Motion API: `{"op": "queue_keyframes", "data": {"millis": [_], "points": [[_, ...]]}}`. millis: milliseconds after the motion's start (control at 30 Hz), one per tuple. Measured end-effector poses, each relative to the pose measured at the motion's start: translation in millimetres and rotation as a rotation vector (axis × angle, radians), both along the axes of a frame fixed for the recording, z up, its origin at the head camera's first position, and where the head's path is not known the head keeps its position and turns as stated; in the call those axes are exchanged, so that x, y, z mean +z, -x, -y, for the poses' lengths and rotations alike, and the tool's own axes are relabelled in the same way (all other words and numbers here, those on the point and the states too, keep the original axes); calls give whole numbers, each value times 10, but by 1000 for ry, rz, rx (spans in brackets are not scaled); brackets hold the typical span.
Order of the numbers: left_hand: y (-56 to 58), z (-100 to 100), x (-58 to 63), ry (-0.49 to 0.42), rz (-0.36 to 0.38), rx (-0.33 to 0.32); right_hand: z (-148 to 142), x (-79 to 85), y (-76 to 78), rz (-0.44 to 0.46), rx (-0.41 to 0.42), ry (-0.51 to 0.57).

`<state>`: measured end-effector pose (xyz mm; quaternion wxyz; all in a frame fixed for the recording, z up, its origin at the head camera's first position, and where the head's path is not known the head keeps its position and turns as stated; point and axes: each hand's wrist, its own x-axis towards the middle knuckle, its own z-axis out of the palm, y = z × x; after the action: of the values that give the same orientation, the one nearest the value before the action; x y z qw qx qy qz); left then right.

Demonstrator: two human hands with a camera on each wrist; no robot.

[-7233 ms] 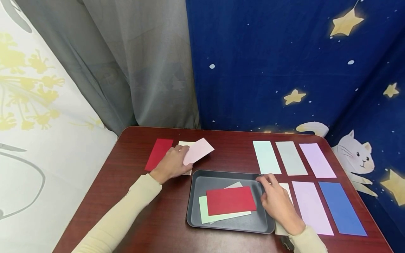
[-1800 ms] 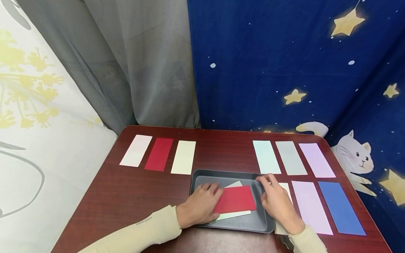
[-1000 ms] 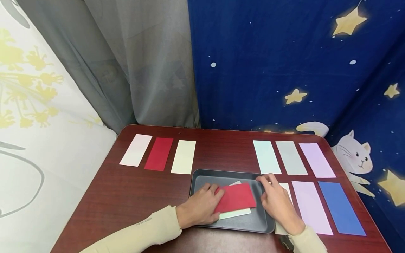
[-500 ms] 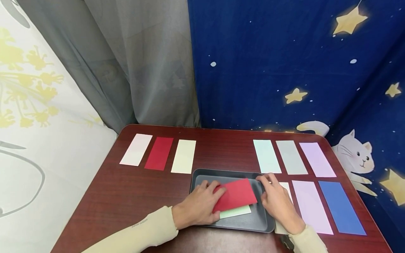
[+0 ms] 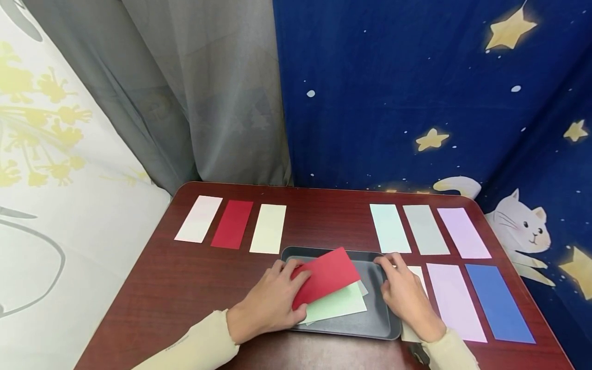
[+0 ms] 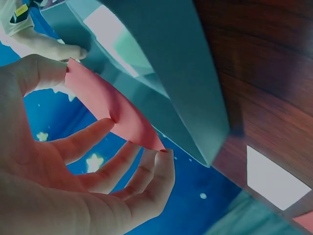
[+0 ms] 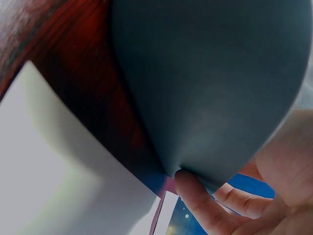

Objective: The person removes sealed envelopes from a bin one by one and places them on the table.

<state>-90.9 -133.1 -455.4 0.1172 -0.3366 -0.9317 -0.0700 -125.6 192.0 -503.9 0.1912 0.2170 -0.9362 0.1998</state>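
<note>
My left hand (image 5: 270,298) grips a red paper card (image 5: 329,276) by its edges, over the dark grey tray (image 5: 376,317). In the left wrist view the red card (image 6: 105,100) bows between thumb and fingers, and its far end is raised off the stack. A pale green card (image 5: 335,304) lies beneath it in the tray, on top of a greyish card (image 5: 363,289) that shows only at the corners. My right hand (image 5: 407,295) holds the tray's right rim near the back corner; its fingertips meet the tray wall (image 7: 205,107) in the right wrist view.
Left of the tray, a row holds a pale pink card (image 5: 199,219), a red card (image 5: 233,224) and a cream card (image 5: 268,228). Two rows stand at right, including a blue card (image 5: 499,303) and a lilac card (image 5: 455,302); my right forearm partly covers a cream card (image 5: 418,272).
The pale pink card went from my left hand to the row's left end. My left hand then took the red card from the stack and shifted it left and up. My right hand stayed put.
</note>
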Motion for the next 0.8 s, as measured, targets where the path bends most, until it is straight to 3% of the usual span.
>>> {"op": "queue_keyframes", "data": {"millis": [500,800], "points": [[-198,429,-3,-97,75,192,-2,12,-2,6,5,-3],[-305,582,-83,-140,127,333,-9,3,-8,-4,11,0]]}}
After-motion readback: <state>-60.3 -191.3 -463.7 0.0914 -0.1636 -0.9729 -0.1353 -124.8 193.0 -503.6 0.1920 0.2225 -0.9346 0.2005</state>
